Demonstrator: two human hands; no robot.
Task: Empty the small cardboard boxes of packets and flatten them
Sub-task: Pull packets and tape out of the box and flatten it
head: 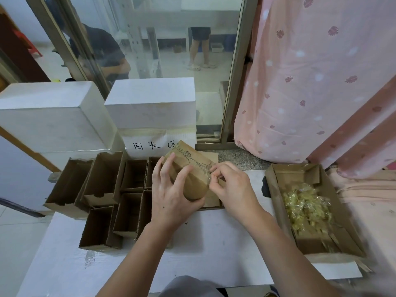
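Two bare hands meet at centre frame in the head view, over a white table (192,249) with a faintly ribbed surface. Left hand (171,194): fingers and thumb curled round a small cardboard box (192,168), brown and matt, held lifted above the table and tilted, its upper face crossed by a band of clear, wrinkled tape. Right hand (231,187): thumb and fingertips pinched together at the box's right edge, on the glossy tape there; whether the tape is lifted cannot be told. Left of the held box, a cluster of opened boxes (102,189) stands upright, corrugated edges showing, rectangular mouths dark; what they hold cannot be told. Right of the hands, a shallow cardboard tray (276,202), flaps ragged, holds a heap of packets (306,209), clear crinkled film with yellowish contents. Behind the cluster, two large white cartons (150,103), smooth and squared; below the nearer one, a paper label (147,144) with handwritten characters. Upper right, a pink curtain (310,82), soft folds, printed with leaves and dots. Beyond a glass partition (171,39), one person sits and another person's legs stand.
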